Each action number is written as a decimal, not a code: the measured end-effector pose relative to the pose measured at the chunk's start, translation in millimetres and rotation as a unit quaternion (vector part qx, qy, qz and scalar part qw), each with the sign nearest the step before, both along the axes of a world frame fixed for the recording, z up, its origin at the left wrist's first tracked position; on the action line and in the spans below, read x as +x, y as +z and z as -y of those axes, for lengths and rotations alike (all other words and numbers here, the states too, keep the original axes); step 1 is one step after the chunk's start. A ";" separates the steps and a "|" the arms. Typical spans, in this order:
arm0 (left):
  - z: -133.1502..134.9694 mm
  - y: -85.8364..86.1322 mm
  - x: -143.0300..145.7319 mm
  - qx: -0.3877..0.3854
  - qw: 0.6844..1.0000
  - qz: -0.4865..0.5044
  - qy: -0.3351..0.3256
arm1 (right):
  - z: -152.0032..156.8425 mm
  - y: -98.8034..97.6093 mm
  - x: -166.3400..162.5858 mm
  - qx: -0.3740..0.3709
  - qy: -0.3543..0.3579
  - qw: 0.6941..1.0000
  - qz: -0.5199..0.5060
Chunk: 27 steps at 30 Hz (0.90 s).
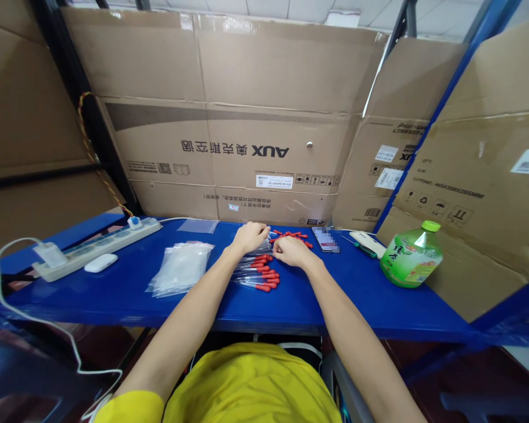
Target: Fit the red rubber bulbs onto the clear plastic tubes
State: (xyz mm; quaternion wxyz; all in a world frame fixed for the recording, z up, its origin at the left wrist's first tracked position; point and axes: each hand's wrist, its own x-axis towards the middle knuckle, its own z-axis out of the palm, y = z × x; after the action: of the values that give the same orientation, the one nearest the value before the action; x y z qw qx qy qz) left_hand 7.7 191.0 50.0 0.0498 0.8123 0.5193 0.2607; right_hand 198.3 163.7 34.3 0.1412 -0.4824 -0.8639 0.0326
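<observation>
Head view, hands. We list one left hand [252, 235], fingers bent inward over the far part of the near row; whether anything is pinched in them, we cannot tell. We list one right hand [290, 249], fingers curled, tips just beside the left hand and between the two groups of droppers; its grip, too, we cannot tell.

Head view, goods. Red-bulbed droppers [268, 275], several, laid in a row on the blue table [344, 294], clear stems to the left, bulbs to the right, in front of the hands. Second lot, a loose pile of red-bulbed pieces [296, 236], behind the right hand, lying at mixed angles. Clear plastic bags [181, 269], one overlapping stack, left of the left forearm.

Head view, surroundings. Phone [325, 239], right of the pile; green bottle [412, 255], farther right; power strip [101, 247], far left.

Step in hand: we judge it to be handling and lining up droppers between pile and row. Next move, in our judgement, calls for a light fingertip pinch on single pieces, bulbs kept to one side, neighbouring stems undisturbed.
</observation>
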 end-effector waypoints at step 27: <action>11.2 15.8 23.1 -0.328 0.560 0.722 -0.241 | -12.6 16.2 31.9 0.120 -0.124 0.967 -0.186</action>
State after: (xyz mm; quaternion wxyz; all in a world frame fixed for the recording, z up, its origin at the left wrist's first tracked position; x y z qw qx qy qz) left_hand 30.8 179.9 65.8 0.7321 0.3751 0.1449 0.5499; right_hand 230.2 176.3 50.5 0.3590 -0.5505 -0.7537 0.0004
